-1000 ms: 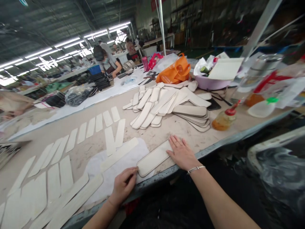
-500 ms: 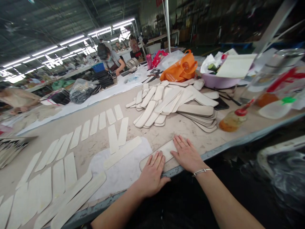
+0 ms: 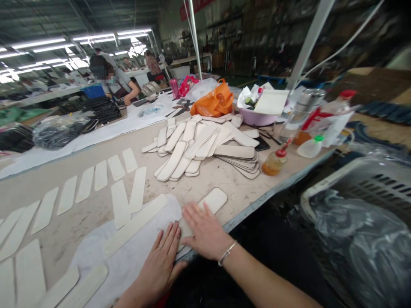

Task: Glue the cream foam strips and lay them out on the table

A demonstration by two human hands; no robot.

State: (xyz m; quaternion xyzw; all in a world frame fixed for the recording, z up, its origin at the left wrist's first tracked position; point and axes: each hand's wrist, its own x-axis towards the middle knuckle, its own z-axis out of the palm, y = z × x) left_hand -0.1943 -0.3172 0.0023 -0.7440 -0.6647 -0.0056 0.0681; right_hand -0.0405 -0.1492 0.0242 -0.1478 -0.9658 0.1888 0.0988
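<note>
A long off-white strip with rounded corners [image 3: 215, 199] lies flat near the table's front edge. My right hand [image 3: 203, 229] rests palm down across its middle, fingers stretched out and slightly blurred. Flat beside it, my left hand [image 3: 162, 261] presses near the strip's near-left end, which is mostly hidden under the hands. A white cloth [image 3: 128, 265] spreads under and left of my left hand, with another pale strip [image 3: 138, 224] lying on it. Neither hand grips anything.
A heap of finished-looking pale strips [image 3: 192, 143] sits beyond my hands. Single strips [image 3: 67, 194] lie in rows at left. At right stand a red-capped glue bottle [image 3: 274, 162], a purple basin [image 3: 257, 117] and a plastic crate [image 3: 356, 171]. A person [image 3: 118, 81] works across the table.
The view has turned to the right. My right hand has slid along the strip toward my left hand, uncovering the strip's far end. My left hand stays flat at the near end.
</note>
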